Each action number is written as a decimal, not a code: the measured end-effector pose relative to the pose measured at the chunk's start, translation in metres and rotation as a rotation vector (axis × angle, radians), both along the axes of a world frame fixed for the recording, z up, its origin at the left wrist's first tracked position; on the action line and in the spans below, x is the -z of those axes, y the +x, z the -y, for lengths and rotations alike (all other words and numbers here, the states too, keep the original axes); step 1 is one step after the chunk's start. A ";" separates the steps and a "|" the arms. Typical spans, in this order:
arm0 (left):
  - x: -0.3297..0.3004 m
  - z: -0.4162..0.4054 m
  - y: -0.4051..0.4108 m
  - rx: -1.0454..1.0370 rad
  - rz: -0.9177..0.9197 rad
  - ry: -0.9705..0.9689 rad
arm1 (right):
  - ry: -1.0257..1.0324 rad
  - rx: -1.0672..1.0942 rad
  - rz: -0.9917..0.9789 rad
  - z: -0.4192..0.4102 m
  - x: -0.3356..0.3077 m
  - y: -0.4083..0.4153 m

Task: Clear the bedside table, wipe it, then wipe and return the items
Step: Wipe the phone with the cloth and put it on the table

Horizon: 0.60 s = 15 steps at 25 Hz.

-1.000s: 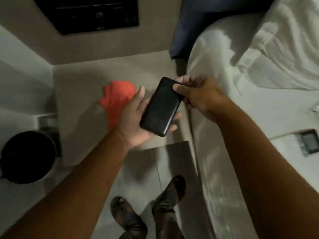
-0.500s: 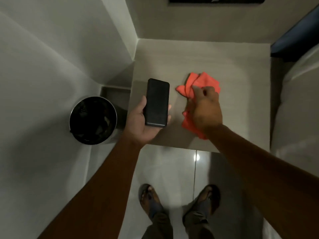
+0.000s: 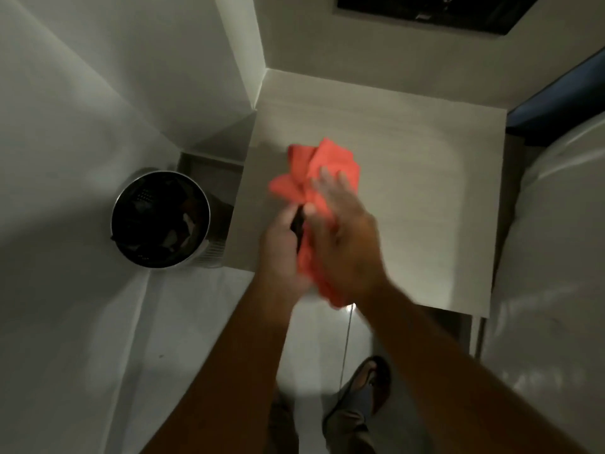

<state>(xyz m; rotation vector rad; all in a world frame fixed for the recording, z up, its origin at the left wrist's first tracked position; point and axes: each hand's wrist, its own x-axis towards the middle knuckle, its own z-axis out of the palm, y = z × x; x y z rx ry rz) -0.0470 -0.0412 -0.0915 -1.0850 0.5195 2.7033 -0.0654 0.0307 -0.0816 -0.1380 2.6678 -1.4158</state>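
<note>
Left hand (image 3: 281, 253) curls round the mostly hidden dark phone (image 3: 297, 226) above the counter (image 3: 425, 191) front edge; right hand (image 3: 343, 244), fingers straight, presses the orange cloth (image 3: 317, 165) against it

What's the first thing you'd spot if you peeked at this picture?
The bright orange-red cloth jumps out first, bunched between the two hands over the near-left part of the pale bedside table. The right hand presses it with straight fingers against a dark object that the left hand grips, mostly hidden. A shiny round bin stands on the floor to the table's left.
</note>
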 end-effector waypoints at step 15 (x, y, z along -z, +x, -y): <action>0.034 0.058 -0.068 0.314 -0.040 -0.415 | 0.126 0.208 0.142 -0.068 0.010 0.028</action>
